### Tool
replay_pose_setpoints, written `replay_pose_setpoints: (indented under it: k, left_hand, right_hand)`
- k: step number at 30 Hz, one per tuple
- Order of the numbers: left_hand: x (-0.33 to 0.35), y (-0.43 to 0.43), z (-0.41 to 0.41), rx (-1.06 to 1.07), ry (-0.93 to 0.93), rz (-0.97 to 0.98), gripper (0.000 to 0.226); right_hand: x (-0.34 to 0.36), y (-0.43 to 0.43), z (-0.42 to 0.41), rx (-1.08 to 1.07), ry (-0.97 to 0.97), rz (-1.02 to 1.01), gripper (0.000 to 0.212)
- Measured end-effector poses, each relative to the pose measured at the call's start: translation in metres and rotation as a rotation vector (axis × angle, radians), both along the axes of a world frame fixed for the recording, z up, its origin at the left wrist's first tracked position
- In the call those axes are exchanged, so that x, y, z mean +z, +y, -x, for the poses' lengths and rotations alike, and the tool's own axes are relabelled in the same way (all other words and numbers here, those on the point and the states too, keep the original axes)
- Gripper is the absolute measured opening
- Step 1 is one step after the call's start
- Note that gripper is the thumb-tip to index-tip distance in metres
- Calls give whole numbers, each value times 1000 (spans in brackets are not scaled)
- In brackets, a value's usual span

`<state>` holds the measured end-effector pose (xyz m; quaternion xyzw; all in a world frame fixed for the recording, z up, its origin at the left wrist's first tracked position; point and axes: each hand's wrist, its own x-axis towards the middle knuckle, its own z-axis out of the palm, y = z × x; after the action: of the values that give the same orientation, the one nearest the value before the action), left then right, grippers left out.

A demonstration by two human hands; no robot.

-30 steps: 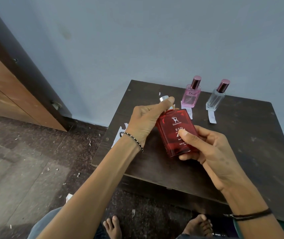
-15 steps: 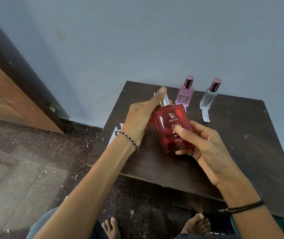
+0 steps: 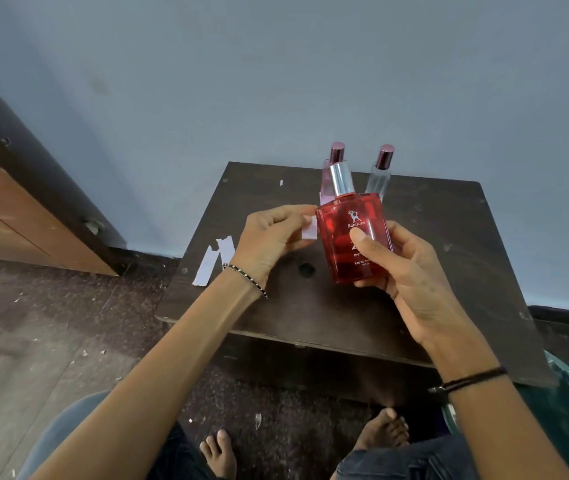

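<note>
The right hand (image 3: 411, 282) grips the red bottle (image 3: 343, 244) upright above the table (image 3: 449, 237), thumb across its label and fingers curled behind. The left hand (image 3: 269, 240) pinches a small paper strip (image 3: 309, 231) that touches the bottle's left edge. A pink bottle (image 3: 327, 188) and a clear bottle (image 3: 378, 178) stand just behind.

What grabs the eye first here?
The red perfume bottle, held upright at centre above the dark table by the right hand. The left hand pinches a small white paper strip at its left edge. Behind, a pink bottle and a clear bottle stand by the wall.
</note>
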<state>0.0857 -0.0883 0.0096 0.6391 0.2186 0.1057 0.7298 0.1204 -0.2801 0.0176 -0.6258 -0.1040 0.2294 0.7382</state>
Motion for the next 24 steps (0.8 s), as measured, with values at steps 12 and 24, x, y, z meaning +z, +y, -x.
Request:
replay_pose_setpoints:
  k: [12,24]
  left_hand:
    - [10,-38,-10,-194,42,-10,24]
    - [2,-89,-59,-219,102,-72,16]
  right_hand:
    - [-2,-39,-26,-255,-148,132,46]
    - [8,-63,-77,-333,-261,201,54]
